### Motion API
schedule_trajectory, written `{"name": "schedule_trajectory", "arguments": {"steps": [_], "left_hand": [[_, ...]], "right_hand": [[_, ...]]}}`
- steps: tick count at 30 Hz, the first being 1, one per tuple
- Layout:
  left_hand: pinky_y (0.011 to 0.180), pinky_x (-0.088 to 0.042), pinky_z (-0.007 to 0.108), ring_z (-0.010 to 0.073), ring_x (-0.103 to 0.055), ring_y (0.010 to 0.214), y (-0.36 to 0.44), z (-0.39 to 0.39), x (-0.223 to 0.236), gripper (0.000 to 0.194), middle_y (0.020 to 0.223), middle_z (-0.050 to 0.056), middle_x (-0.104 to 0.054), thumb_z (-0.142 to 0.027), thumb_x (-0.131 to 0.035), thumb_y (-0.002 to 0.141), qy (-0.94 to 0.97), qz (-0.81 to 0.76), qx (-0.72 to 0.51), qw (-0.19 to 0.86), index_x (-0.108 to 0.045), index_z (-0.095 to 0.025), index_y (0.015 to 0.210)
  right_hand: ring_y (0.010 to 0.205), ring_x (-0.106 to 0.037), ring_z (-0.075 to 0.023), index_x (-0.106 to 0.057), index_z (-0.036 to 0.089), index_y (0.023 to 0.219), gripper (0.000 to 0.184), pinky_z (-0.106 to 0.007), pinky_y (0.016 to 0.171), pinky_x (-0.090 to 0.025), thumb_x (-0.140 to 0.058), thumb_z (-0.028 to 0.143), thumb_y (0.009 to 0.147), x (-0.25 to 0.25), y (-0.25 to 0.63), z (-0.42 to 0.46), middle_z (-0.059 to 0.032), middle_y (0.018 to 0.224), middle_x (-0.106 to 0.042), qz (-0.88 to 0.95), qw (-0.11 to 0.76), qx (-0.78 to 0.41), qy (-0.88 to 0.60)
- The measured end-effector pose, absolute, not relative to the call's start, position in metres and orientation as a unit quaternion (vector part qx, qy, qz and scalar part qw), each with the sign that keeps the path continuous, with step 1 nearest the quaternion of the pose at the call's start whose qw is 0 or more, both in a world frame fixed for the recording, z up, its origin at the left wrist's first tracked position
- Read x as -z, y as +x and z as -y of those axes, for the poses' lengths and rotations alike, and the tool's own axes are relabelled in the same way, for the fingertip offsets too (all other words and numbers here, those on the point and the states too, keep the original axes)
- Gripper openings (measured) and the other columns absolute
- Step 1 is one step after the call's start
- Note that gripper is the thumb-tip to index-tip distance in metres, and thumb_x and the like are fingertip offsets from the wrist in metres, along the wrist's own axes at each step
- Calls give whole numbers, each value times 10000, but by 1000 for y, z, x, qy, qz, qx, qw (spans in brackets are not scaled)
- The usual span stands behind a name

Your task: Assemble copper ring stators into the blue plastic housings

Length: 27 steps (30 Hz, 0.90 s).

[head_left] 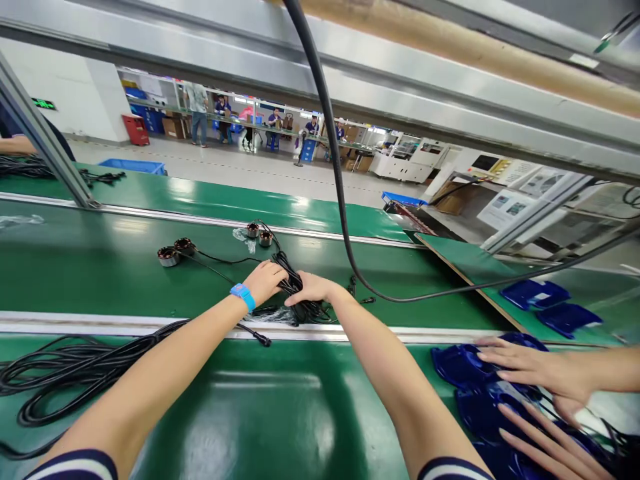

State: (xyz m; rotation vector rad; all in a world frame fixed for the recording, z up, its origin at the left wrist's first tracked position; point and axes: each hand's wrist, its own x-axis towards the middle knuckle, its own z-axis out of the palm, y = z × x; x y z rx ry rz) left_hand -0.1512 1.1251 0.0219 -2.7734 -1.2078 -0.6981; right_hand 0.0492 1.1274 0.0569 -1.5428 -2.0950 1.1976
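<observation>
Over the green belt [115,287], loosely curled hands [267,281] [315,287] hold a dense, looped bundle of thin black cable [292,283].

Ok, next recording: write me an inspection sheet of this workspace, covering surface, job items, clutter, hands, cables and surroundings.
Surface: glossy green worktop, bordered by a pale rail, more green beyond.
Job items: black cable bundle; copper-wound rings in two pairs behind it.
Clutter: clear plastic by the bundle.
Hands: left hand holds the bundle; right hand on its other side, grip unclear.
Cables: loose black coil at left; thick hanging cable crossing the view.
Surroundings: co-worker's hands at dark-blue parts, right; people in the background.
</observation>
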Motion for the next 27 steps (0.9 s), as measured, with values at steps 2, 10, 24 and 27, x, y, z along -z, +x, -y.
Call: {"name": "schedule_trajectory", "arguments": {"steps": [2, 10, 24, 27], "left_hand": [[1124, -411, 414, 245, -540, 1212, -152, -1119, -32, 354, 1212, 82, -624, -249, -791, 799, -854, 433, 289, 16, -621, -209, 1107], [1009, -489, 396, 250, -589, 1145, -213, -1073, -33, 389, 1168, 102, -621, -526, -486, 967, -706, 593, 381, -72, -546, -193, 1159], [1077, -415, 589, 452, -407, 1381, -307, -1102, -22, 945, 1509, 233, -333, -610, -658, 804, -562, 796, 216, -59, -219, -224, 1547], [1084, -413, 571, 453, -429, 1371, -311, -1119, -27, 951, 1577, 193, -265, -564, -732, 756, -620, 768, 147, -66, -276, -311, 1552]], "right_hand": [[777, -647, -177, -646, 166, 969, 479, -276, 737, -544, -860, 244, 547, -63, 46, -1119, 25, 820, -692, 708, 171, -426, -537], [605, -640, -158, -606, 155, 890, 247, -230, 522, -521, -716, 228, 681, -175, 51, -1124, -18, 706, -674, 648, 278, -467, -533], [517, -622, -155, -612, 136, 844, 159, -223, 446, -504, -727, 141, 734, -282, 43, -1036, -49, 685, -656, 648, 285, -443, -550], [509, -615, -157, -608, 148, 812, 144, -219, 425, -483, -718, 145, 719, -292, 49, -1009, -45, 669, -647, 646, 281, -438, -558]]}}
